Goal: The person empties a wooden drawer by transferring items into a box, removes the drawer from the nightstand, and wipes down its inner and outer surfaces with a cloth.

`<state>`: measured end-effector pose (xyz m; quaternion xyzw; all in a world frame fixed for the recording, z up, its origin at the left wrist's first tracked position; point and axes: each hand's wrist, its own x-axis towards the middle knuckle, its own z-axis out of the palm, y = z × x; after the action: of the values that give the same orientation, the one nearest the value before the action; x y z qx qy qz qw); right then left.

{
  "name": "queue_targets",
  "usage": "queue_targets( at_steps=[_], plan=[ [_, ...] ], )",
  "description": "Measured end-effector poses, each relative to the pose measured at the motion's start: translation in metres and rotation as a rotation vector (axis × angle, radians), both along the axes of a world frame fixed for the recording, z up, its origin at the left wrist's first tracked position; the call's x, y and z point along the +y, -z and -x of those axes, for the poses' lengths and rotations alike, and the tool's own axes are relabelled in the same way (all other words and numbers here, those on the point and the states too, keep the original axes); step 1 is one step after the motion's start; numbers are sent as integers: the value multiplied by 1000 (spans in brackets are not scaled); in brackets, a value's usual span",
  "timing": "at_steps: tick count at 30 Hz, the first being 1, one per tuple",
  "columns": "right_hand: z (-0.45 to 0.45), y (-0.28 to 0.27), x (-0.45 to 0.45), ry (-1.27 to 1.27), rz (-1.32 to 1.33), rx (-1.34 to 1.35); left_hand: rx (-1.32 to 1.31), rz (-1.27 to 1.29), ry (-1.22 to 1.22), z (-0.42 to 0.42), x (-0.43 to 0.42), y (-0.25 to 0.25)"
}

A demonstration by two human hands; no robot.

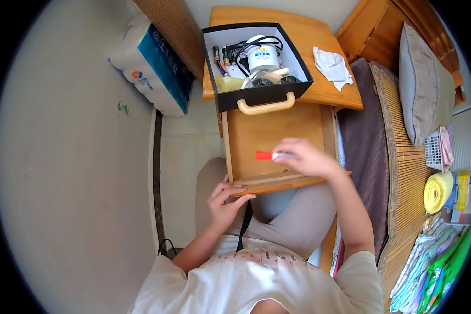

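Red-ended obj (264, 155) pinched in R hand (304, 157), over drawer (275, 125); L hand (226, 204) grips drawer's front (L end).

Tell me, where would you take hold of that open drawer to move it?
Probably by the front panel of the drawer, at its top edge, coming from where the person sits: thumb outside, fingers over the edge. The panel faces the person and stands out from the cabinet. The left hand touches it near one corner. Any knob on the outer face is hidden.

Chinese characters (165, 48) mark the wrapped pack (147, 76), a round label (261, 54) the white jar (269, 64), none clearly legible
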<state>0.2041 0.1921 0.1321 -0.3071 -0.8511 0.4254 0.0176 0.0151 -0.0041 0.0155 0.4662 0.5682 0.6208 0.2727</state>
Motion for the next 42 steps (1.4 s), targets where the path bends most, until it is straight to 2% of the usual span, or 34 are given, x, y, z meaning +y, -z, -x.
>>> queue_targets(
  at_steps=[2,4,6,7,9,10,12,14,16,18,20,24,26,28,30,36,38,39,40,42],
  plan=[
    [-2,-57,6,115,-153,330,-8,5,4,0,0,0],
    [17,-92,16,335,-321,593,-13,8,13,0,-1,1],
    [45,-122,29,338,-503,404,-9,24,24,1,-2,4],
    [60,-117,40,344,-504,403,-8,24,30,1,-2,5],
    [83,-98,65,189,-873,226,-5,25,16,0,-2,5],
    [86,-86,78,194,-875,223,-5,23,22,0,-2,4],
    [91,-72,90,27,-1089,363,-7,33,8,0,-2,1],
    [69,-73,75,99,-997,426,0,39,14,1,-2,-1],
    [36,-89,33,345,-781,568,2,50,15,0,-3,0],
    [-9,-70,-17,330,-665,428,-19,45,11,0,-3,4],
    [-34,-47,-58,231,-499,163,-27,43,14,1,-2,3],
    [-98,40,-81,299,-607,-40,-23,87,-8,1,-2,-7],
    [-109,44,-84,285,-671,-130,-11,87,-14,0,-2,-12],
    [-100,39,-89,322,-672,-23,6,84,-34,5,-3,-19],
    [-91,13,-99,308,-711,-8,-101,154,-47,16,-8,-27],
    [-93,-39,-169,318,-660,30,17,81,61,43,-58,-60],
    [-99,-43,-193,332,-635,29,-175,68,308,55,-71,-65],
    [-103,-43,-205,351,-689,5,-368,65,334,60,-73,-51],
    [-106,-43,-218,373,-738,-23,-375,94,333,60,-70,-53],
    [-113,-39,-239,380,-750,-61,-701,329,289,57,-57,-55]
  ],
)
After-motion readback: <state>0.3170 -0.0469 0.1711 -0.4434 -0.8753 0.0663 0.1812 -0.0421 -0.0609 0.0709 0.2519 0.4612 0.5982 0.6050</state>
